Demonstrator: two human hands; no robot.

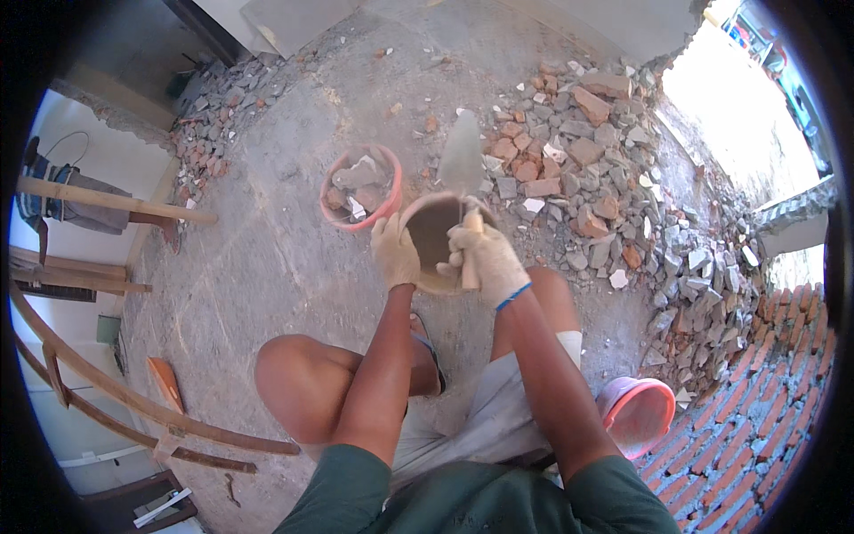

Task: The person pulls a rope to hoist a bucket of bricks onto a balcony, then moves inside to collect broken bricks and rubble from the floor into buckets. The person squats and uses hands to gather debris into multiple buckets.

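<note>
Bucket (431, 238) is out front, mouth up. Left hand (394, 252) has fingers clamped on its rim, likely steadying it; right hand (487, 264) fingers wrap the trowel (460, 158) handle, blade pointing away.

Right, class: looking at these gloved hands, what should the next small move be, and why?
Probably swing the trowel rightward to the near edge of the rubble pile and scrape loose pieces together. The right hand grips its handle, the left hand holds the bucket by its rim, no chunks show inside that bucket, and the pile looks within reach.
</note>
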